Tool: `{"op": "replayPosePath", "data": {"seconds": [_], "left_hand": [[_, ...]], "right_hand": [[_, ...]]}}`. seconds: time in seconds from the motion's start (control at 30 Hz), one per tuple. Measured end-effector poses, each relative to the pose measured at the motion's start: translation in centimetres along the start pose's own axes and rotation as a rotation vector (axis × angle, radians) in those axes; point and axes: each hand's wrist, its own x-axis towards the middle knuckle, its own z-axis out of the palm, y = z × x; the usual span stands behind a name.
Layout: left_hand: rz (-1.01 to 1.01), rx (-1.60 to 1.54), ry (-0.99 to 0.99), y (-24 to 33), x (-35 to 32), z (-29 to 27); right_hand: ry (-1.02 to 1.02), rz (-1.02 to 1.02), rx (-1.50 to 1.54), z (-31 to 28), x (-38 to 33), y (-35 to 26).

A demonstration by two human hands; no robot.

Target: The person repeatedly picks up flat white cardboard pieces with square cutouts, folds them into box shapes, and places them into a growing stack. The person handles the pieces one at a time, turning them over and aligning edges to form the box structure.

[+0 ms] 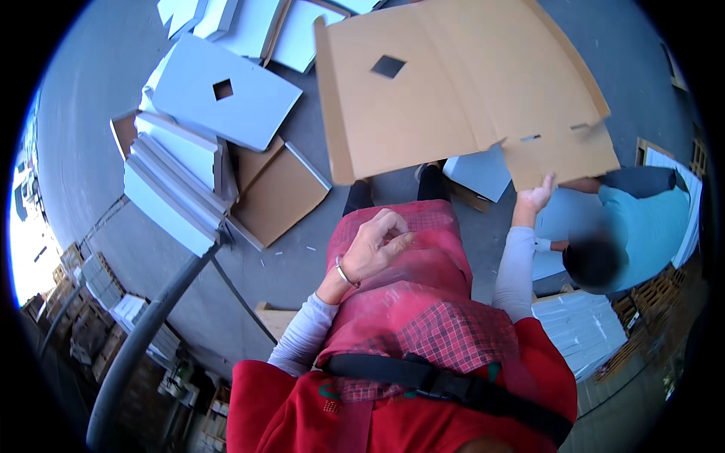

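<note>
A large brown cardboard sheet (423,90), with a diamond-shaped hole and folded-up side edges, fills the upper right of the head view. My right hand (535,195) grips the lower edge of its small flap, thumb on the brown face. In front of the red checked apron (393,294) is my left hand (375,243), with a bracelet at the wrist. Its fingers are loosely curled together and nothing shows in them. The sheet hangs in the air, apart from my left hand.
White-faced cardboard pieces (219,90) lie heaped on the grey floor at the left. A grey metal rail (151,340) rises at lower left. Close on my right, a person in a teal shirt (649,226) bends beside white sheets (581,332) stacked by wooden pallets (653,298).
</note>
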Motion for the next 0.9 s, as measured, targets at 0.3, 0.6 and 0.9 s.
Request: {"op": "replayPosePath", "data": {"seconds": [0.3,0.6,0.9], "left_hand": [[-0.688,0.214,0.494,-32.9,0.4,-8.1],[-1.061,0.213,0.661,-65.9,6.2,-15.8],[-1.234,0.293,0.750,-82.4,13.2,-18.7]], "right_hand": [[0.673,0.297,-0.464,-23.0,3.0,4.0],[0.495,0.649,-1.368,-33.5,5.9,9.7],[0.114,0.656,-1.631,-26.9,7.9,17.5]]}}
